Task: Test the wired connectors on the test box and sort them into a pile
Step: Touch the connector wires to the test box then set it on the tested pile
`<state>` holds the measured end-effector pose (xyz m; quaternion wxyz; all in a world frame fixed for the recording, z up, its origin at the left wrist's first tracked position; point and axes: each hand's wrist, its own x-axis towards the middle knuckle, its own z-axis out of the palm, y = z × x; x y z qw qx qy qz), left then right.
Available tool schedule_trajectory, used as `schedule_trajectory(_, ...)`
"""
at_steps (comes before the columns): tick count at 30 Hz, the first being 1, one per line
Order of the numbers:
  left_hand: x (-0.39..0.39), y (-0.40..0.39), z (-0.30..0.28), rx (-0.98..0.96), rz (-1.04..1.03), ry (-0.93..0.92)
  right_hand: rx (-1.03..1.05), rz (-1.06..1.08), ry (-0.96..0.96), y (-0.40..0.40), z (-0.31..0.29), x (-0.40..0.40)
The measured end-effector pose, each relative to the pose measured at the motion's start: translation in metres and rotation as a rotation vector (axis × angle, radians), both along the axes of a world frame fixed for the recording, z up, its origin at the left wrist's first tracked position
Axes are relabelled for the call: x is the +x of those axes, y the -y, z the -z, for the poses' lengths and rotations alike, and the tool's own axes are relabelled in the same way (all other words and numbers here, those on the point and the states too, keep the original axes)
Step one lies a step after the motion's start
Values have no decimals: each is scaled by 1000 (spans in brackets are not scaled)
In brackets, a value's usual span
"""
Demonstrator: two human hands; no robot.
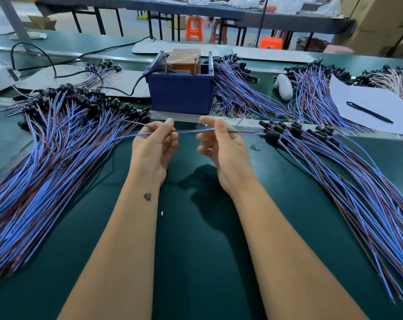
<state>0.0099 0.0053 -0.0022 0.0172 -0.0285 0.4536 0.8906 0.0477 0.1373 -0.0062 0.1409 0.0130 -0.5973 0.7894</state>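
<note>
Hands point(186, 144), wire point(196, 131); boxed tester point(183, 60)

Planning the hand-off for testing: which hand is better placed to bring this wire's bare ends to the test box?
The left hand, probably. It pinches the wired connector near its loose ends, which point left; the right hand holds nearer the black plug.

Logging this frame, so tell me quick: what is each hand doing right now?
Left hand: pinching the wired connector near its bare ends.
Right hand: fingers curled round the same wires, nearer the black plug.
</note>
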Motion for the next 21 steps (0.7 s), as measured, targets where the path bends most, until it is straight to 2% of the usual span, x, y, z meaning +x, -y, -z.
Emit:
schedule_trajectory(2, 5, 0, -4, -34, 148, -110, -118, 86, 17, -7, -1, -3)
schedule_trajectory(5, 16, -3, -6, -128, 487, -324, -293, 140, 20, -24, -8, -4)
schedule_trajectory(8, 26, -9, -7, -183, 836, -396, -212, 240, 72, -42, -12, 1)
schedule_trajectory(10, 28, -11, -7, -268, 922, -374, -55, 280, 121, -54, -12, 8)
schedule_trajectory(12, 28, -12, -5, -354, 884, -336, 125, 288, 177, -69, -15, 17)
schedule_trajectory(18, 26, -23, -4, -431, 520, -153, 1056, 348, 443, -142, -56, 46)
schedule_trajectory(21, 25, -26, -3, -385, 418, -88, 1370, 478, 582, -171, -66, 55)
